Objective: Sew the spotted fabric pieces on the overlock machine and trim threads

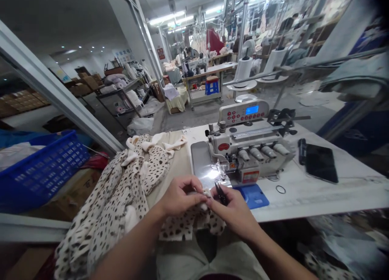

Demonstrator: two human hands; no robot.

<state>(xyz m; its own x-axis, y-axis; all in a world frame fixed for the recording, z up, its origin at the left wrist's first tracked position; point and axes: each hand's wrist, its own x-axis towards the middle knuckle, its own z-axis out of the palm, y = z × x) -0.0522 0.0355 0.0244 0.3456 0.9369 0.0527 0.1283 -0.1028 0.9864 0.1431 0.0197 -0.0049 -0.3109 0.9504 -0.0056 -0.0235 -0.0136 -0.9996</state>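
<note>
Thumb and fingers of my left hand point(184, 197) pinch the edge of a cream fabric piece with dark spots point(176, 227), which hangs down over my lap. My right hand point(232, 209) grips black thread snips point(220, 193), their points upward, while its thumb and fingertip press the same fabric edge. Both hands meet just in front of the metal plate point(200, 162) of an overlock sewing machine point(249, 146). To the left lies a large heap of the same spotted fabric point(112, 199), spilling down off the table. Where exactly the snips' blades sit against the cloth is unclear.
A blue pad point(253, 197) and a black ring point(280, 189) lie before the machine. A dark tablet or phone point(321, 163) rests at the right of the white table point(304, 201). At far left stands a blue basket point(45, 172), beside a slanted metal post point(60, 89). Thread cones point(243, 71) stand behind.
</note>
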